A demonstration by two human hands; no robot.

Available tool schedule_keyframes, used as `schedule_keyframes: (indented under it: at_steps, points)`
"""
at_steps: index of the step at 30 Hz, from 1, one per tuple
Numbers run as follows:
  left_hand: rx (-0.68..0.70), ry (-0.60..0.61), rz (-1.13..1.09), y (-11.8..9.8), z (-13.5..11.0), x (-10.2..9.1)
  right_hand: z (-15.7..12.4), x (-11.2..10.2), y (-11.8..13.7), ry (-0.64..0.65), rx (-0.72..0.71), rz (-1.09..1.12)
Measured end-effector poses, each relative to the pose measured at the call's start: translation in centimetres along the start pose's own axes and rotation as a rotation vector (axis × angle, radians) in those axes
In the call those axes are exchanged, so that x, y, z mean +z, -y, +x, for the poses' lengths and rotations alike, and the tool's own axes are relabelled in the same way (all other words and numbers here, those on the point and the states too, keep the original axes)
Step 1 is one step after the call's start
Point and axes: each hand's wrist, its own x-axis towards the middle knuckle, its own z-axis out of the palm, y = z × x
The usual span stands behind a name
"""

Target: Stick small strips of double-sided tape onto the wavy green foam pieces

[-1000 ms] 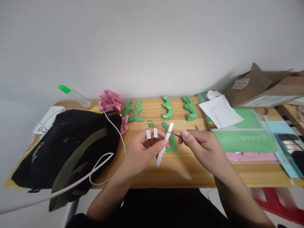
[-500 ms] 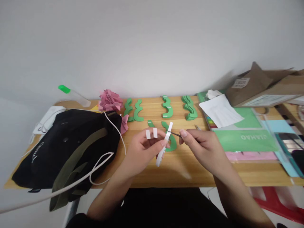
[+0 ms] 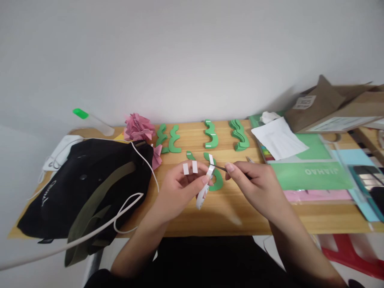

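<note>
My left hand pinches a white tape strip between thumb and forefinger, and two small white tape pieces stick to its fingertips. My right hand grips thin dark tweezers whose tip touches the strip's upper end, which is bent over. Both hands hover above a green wavy foam cutout lying on the wooden table.
More green wavy cutouts lie along the table's back. A pink paper flower and a black bag with white cord sit at left. Green folders, white paper and brown cardboard fill the right.
The top of the white strip has bent down and curled where the tweezers pull at it. Both hands have stayed almost in place.
</note>
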Motion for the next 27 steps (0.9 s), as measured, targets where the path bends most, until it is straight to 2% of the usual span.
schedule_keyframes:
  at_steps: [15, 20, 23, 27]
  points:
    - [-0.01, -0.043, 0.08, 0.1, -0.1, -0.3, 0.2, 0.1, -0.2, 0.016, 0.0, -0.016]
    - [-0.05, -0.027, 0.103, -0.1, -0.3, -0.2, 0.4, -0.4, -0.6, -0.054, -0.008, -0.029]
    - [-0.06, -0.049, 0.132, 0.0, -0.2, 0.0, 0.3, -1.0, -0.1, -0.066, -0.06, -0.021]
    - [-0.045, -0.068, 0.253, 0.1, 0.1, 0.4, -0.2, -1.5, 1.5, 0.002, -0.191, 0.015]
